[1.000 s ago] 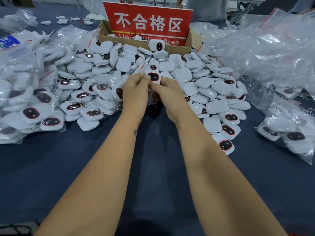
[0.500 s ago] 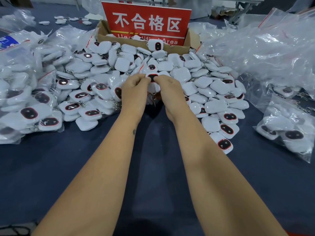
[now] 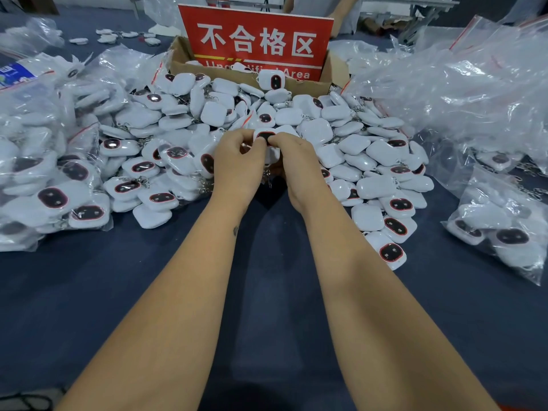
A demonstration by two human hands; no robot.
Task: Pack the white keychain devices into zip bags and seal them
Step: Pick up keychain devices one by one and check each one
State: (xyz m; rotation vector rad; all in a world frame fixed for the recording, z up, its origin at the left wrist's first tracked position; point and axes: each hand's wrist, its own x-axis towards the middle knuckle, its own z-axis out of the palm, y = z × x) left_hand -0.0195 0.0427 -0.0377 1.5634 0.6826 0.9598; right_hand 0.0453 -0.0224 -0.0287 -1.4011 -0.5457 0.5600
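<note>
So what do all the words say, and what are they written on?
"不合格区": big white characters on the red sign standing in the cardboard box.
"Unqualified Area": smaller white line below on the same sign, partly hidden by white keychain devices; only "Area" is fully clear.
Blue label on a bag at far left: print too small and blurred to read.
</note>
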